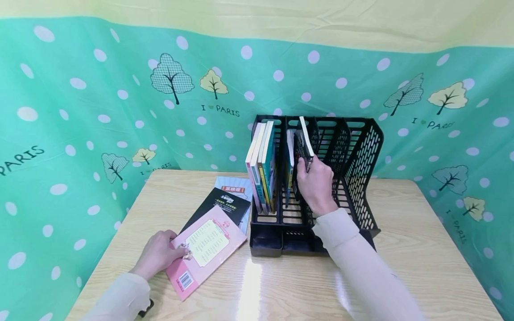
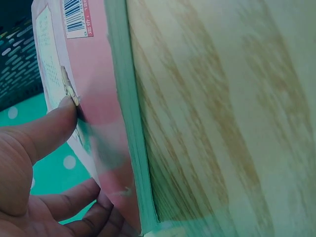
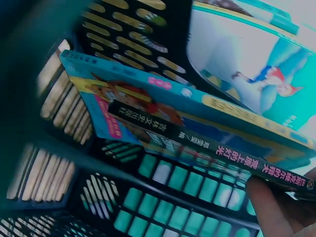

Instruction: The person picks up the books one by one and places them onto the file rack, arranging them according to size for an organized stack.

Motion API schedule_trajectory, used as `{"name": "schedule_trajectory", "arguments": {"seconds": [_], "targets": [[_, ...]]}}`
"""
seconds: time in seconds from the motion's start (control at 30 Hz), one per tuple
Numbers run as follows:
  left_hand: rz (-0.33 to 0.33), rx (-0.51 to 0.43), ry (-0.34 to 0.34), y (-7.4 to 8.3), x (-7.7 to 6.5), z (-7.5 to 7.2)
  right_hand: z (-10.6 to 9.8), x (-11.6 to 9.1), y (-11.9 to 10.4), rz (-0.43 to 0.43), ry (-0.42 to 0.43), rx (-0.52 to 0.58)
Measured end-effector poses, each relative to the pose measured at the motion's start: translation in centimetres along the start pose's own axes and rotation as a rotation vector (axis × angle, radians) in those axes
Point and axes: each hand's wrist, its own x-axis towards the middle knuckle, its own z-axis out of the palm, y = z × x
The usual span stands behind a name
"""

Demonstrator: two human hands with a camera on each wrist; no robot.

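Head view, left hand: left hand (image 1: 158,252) on the pink book (image 1: 205,256), thumb on cover, fingers at its left edge; pinching it.
Pink book: flat on the desk (image 1: 413,249), askew, text panel and barcode up, left of the rack; overlaps the dark-covered book (image 1: 225,204).
Dark-covered book: lies on a pale blue book (image 1: 246,189), which is near the rack's left side.
Right hand: right hand (image 1: 317,183) reaches into the black rack (image 1: 367,174), grasping the black book (image 1: 299,140); thumb on left face.
Black book: upright, slightly tilted, second compartment from left, pale page edges showing.
Thin blue book: thin blue book (image 1: 290,156) stands in same compartment, left of the black book.
First compartment: several upright books, teal book (image 1: 268,151) rightmost.
Backdrop: green curtain (image 1: 120,67), white dots, printed trees.
Left wrist view, grip: thumb tip presses the pink cover, other fingers bent at the book's edge; page block faces the camera over wood grain.
Right wrist view, grip: fingertips on one end of the black book's spine, pink and white lettering on it.
Neighbours: thin blue book just beside; slotted divider beyond that.
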Motion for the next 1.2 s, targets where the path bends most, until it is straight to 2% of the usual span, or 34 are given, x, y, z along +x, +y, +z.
{"name": "schedule_trajectory", "arguments": {"seconds": [0.33, 0.6, 0.93, 1.2], "targets": [[0.014, -0.001, 0.007, -0.2, 0.0, 0.0, 1.5, -0.5, 0.3, 0.114, -0.111, 0.037], [0.015, -0.016, 0.002, -0.2, 0.0, 0.0, 2.3, -0.8, 0.9, 0.174, -0.186, 0.055], [-0.005, -0.041, 0.000, -0.2, 0.1, 0.1, 3.3, -1.7, 1.9, 0.194, -0.243, 0.057], [-0.023, -0.048, -0.007, -0.1, 0.2, 0.1, 3.6, -1.8, 2.2, 0.188, -0.225, 0.120]]}}
